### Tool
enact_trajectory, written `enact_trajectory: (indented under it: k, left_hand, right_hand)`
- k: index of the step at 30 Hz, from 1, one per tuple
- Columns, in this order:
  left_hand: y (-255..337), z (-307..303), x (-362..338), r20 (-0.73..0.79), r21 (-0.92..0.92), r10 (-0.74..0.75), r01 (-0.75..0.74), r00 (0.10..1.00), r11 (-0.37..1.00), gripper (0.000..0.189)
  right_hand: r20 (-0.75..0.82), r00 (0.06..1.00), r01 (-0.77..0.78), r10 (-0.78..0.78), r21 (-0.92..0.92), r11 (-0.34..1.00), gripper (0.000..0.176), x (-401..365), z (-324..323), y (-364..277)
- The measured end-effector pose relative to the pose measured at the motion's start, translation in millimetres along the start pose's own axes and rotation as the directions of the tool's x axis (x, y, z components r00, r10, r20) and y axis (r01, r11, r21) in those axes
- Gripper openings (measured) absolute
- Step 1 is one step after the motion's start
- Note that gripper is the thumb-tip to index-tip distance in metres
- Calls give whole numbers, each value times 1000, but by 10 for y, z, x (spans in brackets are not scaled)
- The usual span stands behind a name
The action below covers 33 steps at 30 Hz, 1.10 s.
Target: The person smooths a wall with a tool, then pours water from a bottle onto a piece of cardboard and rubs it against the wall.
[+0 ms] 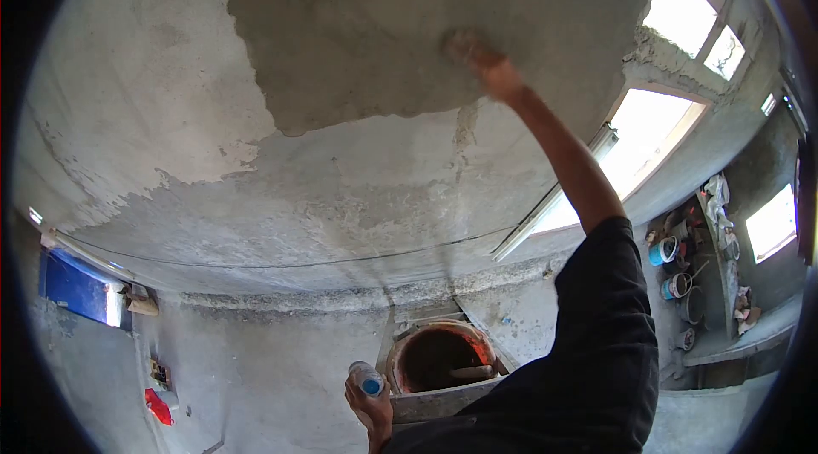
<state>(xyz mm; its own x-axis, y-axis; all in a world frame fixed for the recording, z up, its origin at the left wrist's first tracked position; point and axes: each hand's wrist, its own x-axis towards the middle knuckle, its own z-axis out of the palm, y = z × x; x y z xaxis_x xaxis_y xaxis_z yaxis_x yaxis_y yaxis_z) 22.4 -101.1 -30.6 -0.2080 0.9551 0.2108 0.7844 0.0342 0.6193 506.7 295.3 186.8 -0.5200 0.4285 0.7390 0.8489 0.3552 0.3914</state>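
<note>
My left hand [371, 411] is closed around a clear plastic bottle [362, 373] with a blue end, low in the view beside the tub. My right arm reaches up to the wall, where my right hand [487, 66] is against a darker, damp-looking patch of plaster [358, 36]. Motion smears that hand. Something dark shows at its fingers, but I cannot make out what it is or whether it is held. Below stands a round tub [397, 360] with a reddish inside and dark contents. A handle-like piece [471, 372] lies across its right side.
Boards surround the tub. A long pale strip [545, 211] leans near the bright window opening [656, 134]. Several buckets [677, 286] stand at the right by a shelf. A red item [158, 407] lies at the lower left, and a thin cable runs along the lower wall.
</note>
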Motion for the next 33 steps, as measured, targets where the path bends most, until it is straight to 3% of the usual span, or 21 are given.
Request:
enact_trajectory:
  k: [3, 5, 7, 9, 12, 16, 19, 21, 22, 24, 25, 26, 27, 28, 30, 33]
  left_hand:
    - [-29, 27, -19, 6, 2, 35, -35, 999, 999, 60]
    - [-13, 16, -7, 12, 14, 32, -32, 999, 999, 62]
    - [-24, 35, -1, -3, 4, 47, -47, 999, 999, 62]
    - [-23, 34, -8, -13, -9, 65, -65, 998, 998, 63]
    - [-9, 3, 8, -12, -14, 67, -67, 998, 998, 63]
    - [13, 3, -2, 8, -29, 39, -39, 999, 999, 59]
    - [1, 4, 3, 1, -30, 53, -53, 999, 998, 59]
    - [-2, 11, 9, 6, -26, 46, -46, 999, 999, 59]
    - [-16, 19, 5, 10, -32, 45, -45, 999, 998, 59]
    - [-25, 21, 17, 13, -34, 48, -47, 999, 998, 60]
    - [-17, 24, 11, 5, -34, 51, -50, 999, 998, 61]
    - [-18, 17, 4, -2, -33, 53, -54, 999, 998, 61]
    - [-23, 20, 15, -4, -35, 55, -55, 998, 998, 61]
    - [-22, 29, 9, -4, -29, 52, -52, 999, 998, 62]
    - [-48, 15, -10, -4, -21, 50, -50, 999, 999, 63]
    - [-58, 35, -11, -2, -29, 83, -83, 997, 996, 64]
  right_hand:
    - [64, 994, 90, -87, -36, 995, 78, -177, -101, -258]
    - [-31, 984, -172, 175, 83, 982, 73, -13, -258, -109]
    - [-70, 892, -449, 446, -25, 893, 74, 362, -676, 90]
    - [-365, 820, -436, 441, 100, 894, 77, 660, -833, 453]
    - [-383, 868, -355, 317, -32, 934, 69, 605, -553, 564]
    - [-246, 934, -276, 258, -41, 960, 75, 298, -504, -30]
    - [-127, 954, -263, 273, 90, 961, 71, 339, -607, -124]
    - [-296, 808, -476, 510, 184, 860, 69, 540, -730, 9]
    - [-298, 806, -476, 511, 186, 859, 69, 680, -852, -16]
    - [-16, 504, -826, 864, 286, 487, 55, 953, -1051, -85]
    - [-15, 503, -826, 864, 286, 486, 55, 890, -923, -46]
    - [-209, 697, -648, 686, 229, 727, 62, 759, -673, 15]
    - [-377, 820, -419, 430, 116, 900, 69, 653, -471, 46]
    - [-377, 822, -416, 427, 114, 902, 69, 542, -371, -31]
    - [-172, 924, -323, 340, 120, 939, 69, 340, -308, -269]
    - [-188, 882, -410, 431, 144, 901, 70, 322, -420, -210]
